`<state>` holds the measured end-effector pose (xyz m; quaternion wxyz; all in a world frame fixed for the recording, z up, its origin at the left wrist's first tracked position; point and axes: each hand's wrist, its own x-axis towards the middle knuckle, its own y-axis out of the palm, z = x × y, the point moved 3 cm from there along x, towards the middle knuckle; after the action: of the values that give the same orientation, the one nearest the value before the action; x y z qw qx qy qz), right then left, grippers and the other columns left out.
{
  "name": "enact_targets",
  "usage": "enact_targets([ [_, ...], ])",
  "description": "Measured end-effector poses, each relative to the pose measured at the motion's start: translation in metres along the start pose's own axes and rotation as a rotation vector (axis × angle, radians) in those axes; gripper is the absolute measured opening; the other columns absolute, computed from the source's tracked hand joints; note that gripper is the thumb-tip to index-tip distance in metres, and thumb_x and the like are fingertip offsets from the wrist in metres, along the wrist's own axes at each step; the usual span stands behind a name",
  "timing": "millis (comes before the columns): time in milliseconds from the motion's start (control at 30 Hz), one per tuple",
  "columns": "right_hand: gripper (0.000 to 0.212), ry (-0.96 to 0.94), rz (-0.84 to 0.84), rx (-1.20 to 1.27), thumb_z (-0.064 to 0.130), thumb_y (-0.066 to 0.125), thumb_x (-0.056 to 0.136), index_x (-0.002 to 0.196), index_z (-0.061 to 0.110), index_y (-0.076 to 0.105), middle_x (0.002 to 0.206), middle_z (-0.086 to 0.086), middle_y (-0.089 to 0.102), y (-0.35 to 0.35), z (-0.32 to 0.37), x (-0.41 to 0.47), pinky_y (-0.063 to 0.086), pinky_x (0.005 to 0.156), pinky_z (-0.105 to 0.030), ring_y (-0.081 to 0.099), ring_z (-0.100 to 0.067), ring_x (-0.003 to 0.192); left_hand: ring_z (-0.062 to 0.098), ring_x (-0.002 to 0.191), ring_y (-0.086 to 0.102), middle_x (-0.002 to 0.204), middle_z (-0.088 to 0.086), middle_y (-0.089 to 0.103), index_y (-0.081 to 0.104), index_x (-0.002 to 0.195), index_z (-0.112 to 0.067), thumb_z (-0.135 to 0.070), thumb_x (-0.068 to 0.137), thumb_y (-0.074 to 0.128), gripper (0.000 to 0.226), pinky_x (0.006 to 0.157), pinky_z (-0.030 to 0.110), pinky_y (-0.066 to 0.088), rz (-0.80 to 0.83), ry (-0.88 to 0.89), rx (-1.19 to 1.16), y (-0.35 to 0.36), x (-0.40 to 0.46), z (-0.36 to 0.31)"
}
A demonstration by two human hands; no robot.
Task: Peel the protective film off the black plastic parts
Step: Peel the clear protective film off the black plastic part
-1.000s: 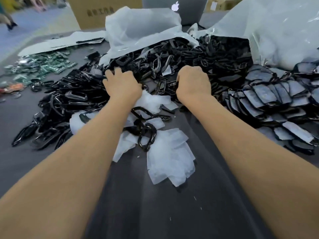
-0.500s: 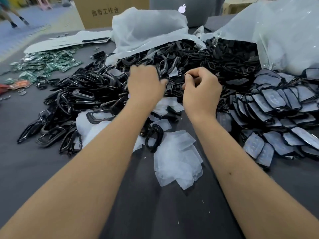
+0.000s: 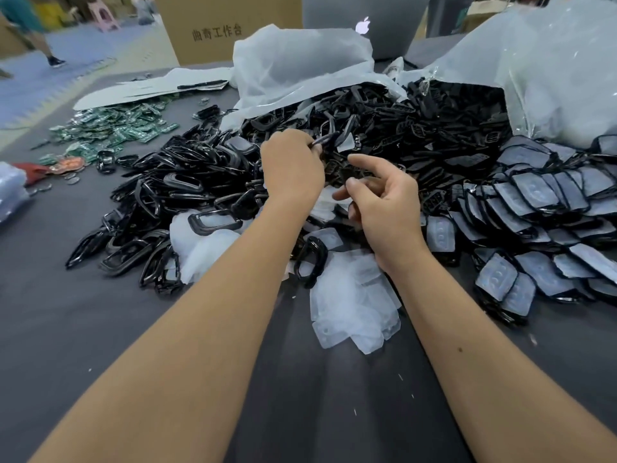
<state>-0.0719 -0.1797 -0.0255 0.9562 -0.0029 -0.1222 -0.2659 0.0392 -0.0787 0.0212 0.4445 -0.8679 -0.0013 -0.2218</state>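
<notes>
My left hand (image 3: 292,165) is raised over the big heap of black plastic parts (image 3: 384,128) and pinches one thin black plastic part (image 3: 325,139) at its fingertips. My right hand (image 3: 384,202) hovers just right of it with fingers spread and loosely bent, holding nothing that I can see. A pile of peeled whitish film pieces (image 3: 350,295) lies on the dark table below my wrists. Black frames without film (image 3: 173,188) are heaped to the left. Parts still covered with film (image 3: 541,208) lie in rows on the right.
Two open plastic bags (image 3: 300,65) spill parts at the back. Green circuit boards (image 3: 113,128) lie at far left. A cardboard box (image 3: 217,28) and a laptop (image 3: 364,25) stand behind. The dark table surface (image 3: 317,396) stretches toward me between my forearms.
Both hands rose from the film pile toward the heap. My left hand took a black part between its fingertips; my right hand, curled half a second ago, has spread its fingers.
</notes>
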Motion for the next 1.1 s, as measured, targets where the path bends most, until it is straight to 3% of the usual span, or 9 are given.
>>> enact_targets([
  [100,0.030,0.007,0.028,0.027,0.004,0.059,0.100,0.126,0.018,0.067,0.083,-0.008,0.079,-0.001,0.002,0.000,0.049,0.051,-0.021,0.058,-0.010,0.053,0.024,0.081,0.073,0.076,0.001,0.071,0.076,0.088,-0.013,-0.009,0.093,0.067,0.011,0.081,0.032,0.057,-0.014,-0.100,-0.374,-0.013,-0.009,0.007],
  [200,0.031,-0.015,0.061,0.020,0.003,0.061,0.099,0.126,0.016,0.066,0.083,-0.007,0.080,0.001,0.002,-0.002,0.054,0.058,-0.023,0.062,-0.009,0.057,0.015,0.067,0.075,0.082,0.005,0.075,0.073,0.109,-0.021,-0.009,0.088,0.075,0.024,0.079,0.034,0.062,-0.068,-0.201,-0.569,-0.020,-0.034,0.016],
  [333,0.031,-0.038,0.100,-0.003,0.003,0.063,0.098,0.122,0.020,0.072,0.084,-0.007,0.080,0.002,0.002,-0.002,0.053,0.060,-0.024,0.061,-0.014,0.058,0.015,0.055,0.071,0.076,0.005,0.075,0.077,0.098,-0.018,-0.001,0.092,0.064,0.022,0.071,0.037,0.064,-0.081,-0.320,-0.774,-0.022,-0.066,0.036],
  [500,0.016,-0.121,0.092,-0.116,0.003,0.065,0.095,0.106,0.015,0.066,0.083,-0.005,0.079,0.005,0.002,-0.003,0.061,0.062,-0.037,0.069,-0.021,0.058,0.012,0.059,0.072,0.091,0.005,0.075,0.080,0.097,-0.020,0.005,0.094,0.055,0.036,0.077,0.039,0.065,-0.020,-0.359,-0.856,-0.022,-0.087,0.047],
  [600,0.014,-0.123,0.080,-0.047,0.003,0.065,0.096,0.098,0.012,0.054,0.090,-0.014,0.076,0.005,0.002,-0.003,0.065,0.064,-0.048,0.076,-0.029,0.067,0.021,0.061,0.075,0.088,0.015,0.073,0.080,0.097,-0.022,0.008,0.094,0.059,0.037,0.080,0.043,0.064,-0.002,-0.296,-0.827,-0.023,-0.090,0.044],
  [667,0.015,-0.120,0.068,-0.025,0.003,0.067,0.095,0.096,0.010,0.054,0.095,-0.022,0.069,0.003,0.001,-0.002,0.065,0.062,-0.050,0.078,-0.031,0.071,0.022,0.060,0.076,0.080,0.011,0.071,0.080,0.101,-0.018,0.006,0.092,0.063,0.031,0.075,0.039,0.064,-0.017,-0.258,-0.779,-0.023,-0.089,0.042],
  [867,0.021,-0.151,0.035,-0.045,0.009,0.087,0.080,0.078,0.020,0.069,0.085,-0.008,0.078,0.003,0.001,0.002,0.064,0.072,-0.042,0.076,-0.030,0.081,0.020,0.059,0.075,0.076,0.003,0.067,0.080,0.104,-0.016,0.002,0.092,0.066,0.025,0.074,0.041,0.065,-0.004,-0.211,-0.751,-0.023,-0.083,0.037],
  [1000,0.014,-0.094,0.033,-0.008,0.006,0.088,0.079,0.080,0.012,0.075,0.076,-0.006,0.076,0.006,-0.001,0.001,0.061,0.063,-0.029,0.075,-0.023,0.069,0.021,0.062,0.076,0.069,-0.009,0.062,0.081,0.100,-0.019,0.003,0.095,0.060,0.031,0.082,0.048,0.063,0.063,-0.207,-0.801,-0.019,-0.081,0.038],
  [1100,0.011,-0.053,-0.001,0.017,0.006,0.088,0.081,0.081,0.008,0.077,0.073,-0.010,0.076,0.006,-0.001,0.000,0.061,0.062,-0.029,0.075,-0.027,0.066,0.022,0.065,0.076,0.075,-0.002,0.062,0.081,0.095,-0.021,0.006,0.095,0.053,0.039,0.085,0.051,0.063,0.087,-0.238,-0.865,-0.016,-0.079,0.042],
])
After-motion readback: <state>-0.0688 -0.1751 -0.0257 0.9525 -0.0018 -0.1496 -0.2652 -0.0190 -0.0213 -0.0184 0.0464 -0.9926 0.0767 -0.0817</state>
